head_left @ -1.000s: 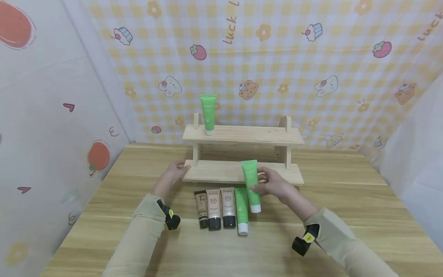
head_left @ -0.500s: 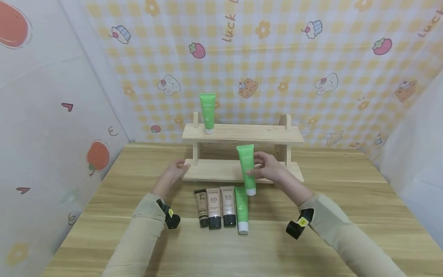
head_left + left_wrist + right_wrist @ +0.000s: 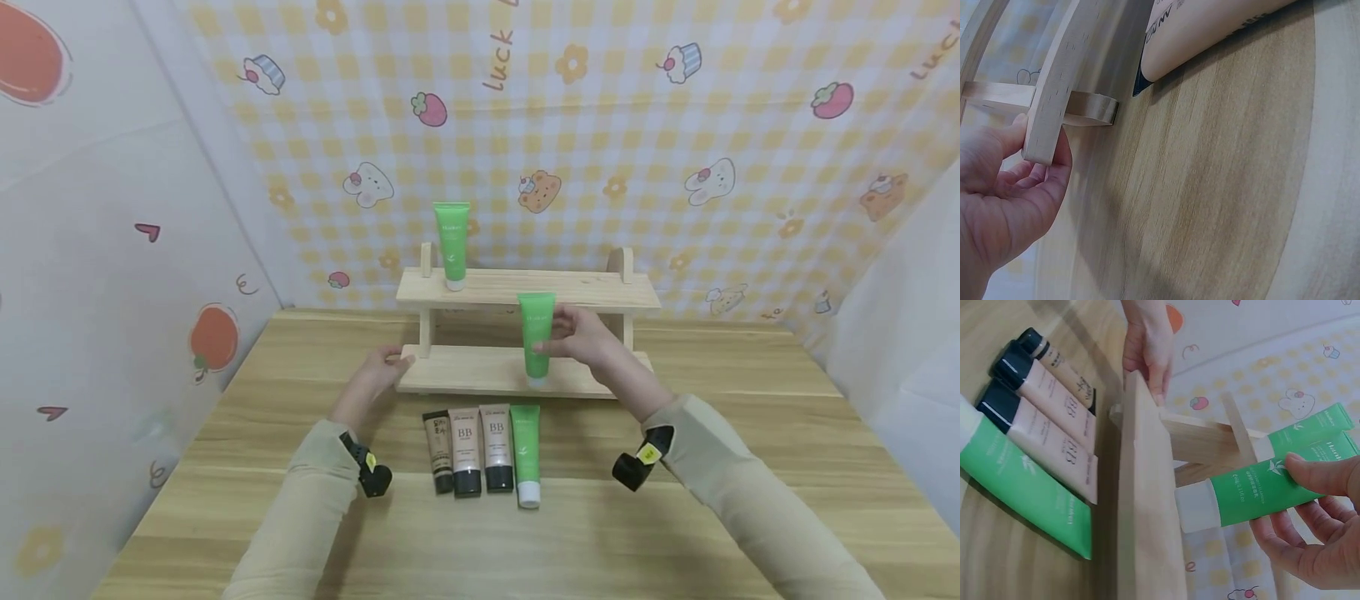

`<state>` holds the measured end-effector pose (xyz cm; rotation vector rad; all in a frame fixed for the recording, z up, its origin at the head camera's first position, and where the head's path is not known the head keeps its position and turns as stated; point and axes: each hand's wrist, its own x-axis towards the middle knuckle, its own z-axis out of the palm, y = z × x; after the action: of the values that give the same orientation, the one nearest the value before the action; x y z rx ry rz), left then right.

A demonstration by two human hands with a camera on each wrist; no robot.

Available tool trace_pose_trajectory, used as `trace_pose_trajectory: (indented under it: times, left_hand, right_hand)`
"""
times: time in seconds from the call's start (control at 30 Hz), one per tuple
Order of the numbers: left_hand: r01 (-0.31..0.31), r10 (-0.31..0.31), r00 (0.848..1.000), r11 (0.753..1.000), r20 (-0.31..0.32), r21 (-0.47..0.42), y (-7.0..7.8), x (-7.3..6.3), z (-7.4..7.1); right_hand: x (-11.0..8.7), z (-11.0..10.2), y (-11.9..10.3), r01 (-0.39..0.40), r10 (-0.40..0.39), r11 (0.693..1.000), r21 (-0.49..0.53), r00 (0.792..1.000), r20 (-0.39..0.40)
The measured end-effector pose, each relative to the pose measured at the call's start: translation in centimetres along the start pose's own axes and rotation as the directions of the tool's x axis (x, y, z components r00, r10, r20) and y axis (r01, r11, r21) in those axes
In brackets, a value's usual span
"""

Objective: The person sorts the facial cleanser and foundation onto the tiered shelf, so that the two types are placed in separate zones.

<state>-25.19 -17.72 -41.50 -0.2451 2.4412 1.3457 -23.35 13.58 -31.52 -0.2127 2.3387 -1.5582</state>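
Observation:
My right hand grips a green squeeze tube between thumb and fingers. The tube stands upright, white cap down, at the lower board of a two-tier wooden shelf; in the right wrist view its cap meets or nearly meets the board. My left hand pinches the left end of that lower board, thumb above and fingers underneath in the left wrist view. On the upper board, at the left, another green tube stands on its cap.
In front of the shelf, a row lies flat on the wooden table: a small tan tube, two beige BB cream tubes with black caps, and a green tube. A patterned cloth hangs behind.
My right hand has carried the green tube away from the row, up and back over the lower board, and the tube has become more upright. The left hand keeps its hold.

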Motion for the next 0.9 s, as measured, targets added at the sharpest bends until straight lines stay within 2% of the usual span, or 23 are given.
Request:
trace_pose_trajectory:
  times: [0.27, 0.47, 0.67, 0.9]
  left_hand:
    - [0.0, 0.0, 1.0, 1.0, 0.007, -0.008, 0.2, -0.3, 0.0]
    - [-0.017, 0.017, 1.0, 1.0, 0.01, 0.007, 0.1, -0.6, 0.1]
    - [0.009, -0.009, 1.0, 1.0, 0.001, 0.005, 0.0, -0.5, 0.0]
    - [0.01, -0.01, 1.0, 0.999, -0.008, -0.039, -0.1, -0.2, 0.1]
  right_hand:
    - [1.0, -1.1, -2.1, 0.08, -0.08, 0.997, 0.016, 0.996, -0.046]
    - [1.8, -1.5, -3.0, 0.071, -0.07, 0.997, 0.015, 0.995, -0.067]
    - [2.5, -2.1, -3.8, 0.071, -0.063, 0.993, 0.091, 0.994, -0.094]
    - [3.6, -3.1, -5.3, 0.094, -0.074, 0.988, 0.123, 0.985, -0.157]
